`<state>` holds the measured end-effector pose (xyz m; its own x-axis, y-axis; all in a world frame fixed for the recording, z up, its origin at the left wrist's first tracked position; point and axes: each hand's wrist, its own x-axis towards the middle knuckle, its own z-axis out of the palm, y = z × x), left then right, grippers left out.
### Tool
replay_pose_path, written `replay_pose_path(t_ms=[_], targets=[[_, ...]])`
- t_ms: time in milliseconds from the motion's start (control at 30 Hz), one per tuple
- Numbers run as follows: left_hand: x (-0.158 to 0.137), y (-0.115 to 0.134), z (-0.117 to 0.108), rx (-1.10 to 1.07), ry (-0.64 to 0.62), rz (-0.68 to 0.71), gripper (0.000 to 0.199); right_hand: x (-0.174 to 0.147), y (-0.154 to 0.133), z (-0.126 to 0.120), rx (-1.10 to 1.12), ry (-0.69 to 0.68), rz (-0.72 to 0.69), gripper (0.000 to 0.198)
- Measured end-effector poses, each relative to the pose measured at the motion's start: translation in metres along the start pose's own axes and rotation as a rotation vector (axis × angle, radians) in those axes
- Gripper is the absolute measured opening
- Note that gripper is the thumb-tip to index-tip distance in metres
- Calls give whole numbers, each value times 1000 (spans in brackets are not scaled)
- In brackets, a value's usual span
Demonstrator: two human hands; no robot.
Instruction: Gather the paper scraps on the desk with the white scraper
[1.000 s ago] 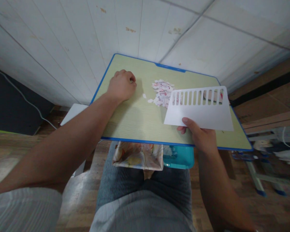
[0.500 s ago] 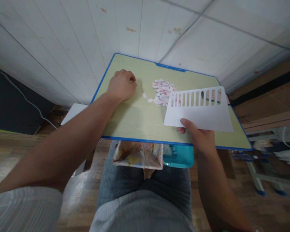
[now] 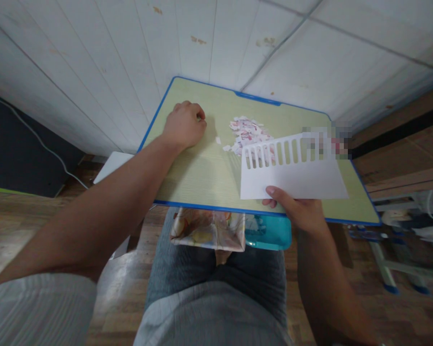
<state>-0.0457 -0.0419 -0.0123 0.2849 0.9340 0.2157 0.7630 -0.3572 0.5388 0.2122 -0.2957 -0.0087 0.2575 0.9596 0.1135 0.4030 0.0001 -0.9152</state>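
Observation:
My right hand (image 3: pixel 298 209) grips the lower edge of a white slotted sheet (image 3: pixel 292 181), thumb on top. A row of long cut-out slots runs along the sheet's far side. Behind it lies a pile of torn paper scraps (image 3: pixel 248 130), white with pinkish print, partly seen through the left slots. A few loose scraps sit just left of the pile. Closed with curled fingers, my left hand (image 3: pixel 185 125) rests on the far left of the table (image 3: pixel 198 178); whatever is inside it, if anything, is hidden.
Below the table's front edge, over my lap, are a patterned open box (image 3: pixel 209 235) and a teal plastic container (image 3: pixel 270 235) with scraps inside. A white wall (image 3: pixel 187 43) stands behind the table. Cardboard boxes (image 3: pixel 400 154) are at the right. A blurred patch covers the table's right corner.
My right hand has tilted the slotted sheet, its left end coming nearer to me and lower. My left hand stays in place on the table.

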Motion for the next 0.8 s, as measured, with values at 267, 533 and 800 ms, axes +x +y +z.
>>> replay_pose_path(t_ms=[267, 533, 800], targets=[[0, -1, -2, 17, -12, 6, 37, -6, 4, -4, 98, -140, 10, 44], [1, -1, 1, 45, 20, 7, 19, -2, 14, -1, 172, 123, -21, 34], [-2, 2, -2, 38, -5, -2, 18, 24, 9, 10, 548, 708, -64, 28]])
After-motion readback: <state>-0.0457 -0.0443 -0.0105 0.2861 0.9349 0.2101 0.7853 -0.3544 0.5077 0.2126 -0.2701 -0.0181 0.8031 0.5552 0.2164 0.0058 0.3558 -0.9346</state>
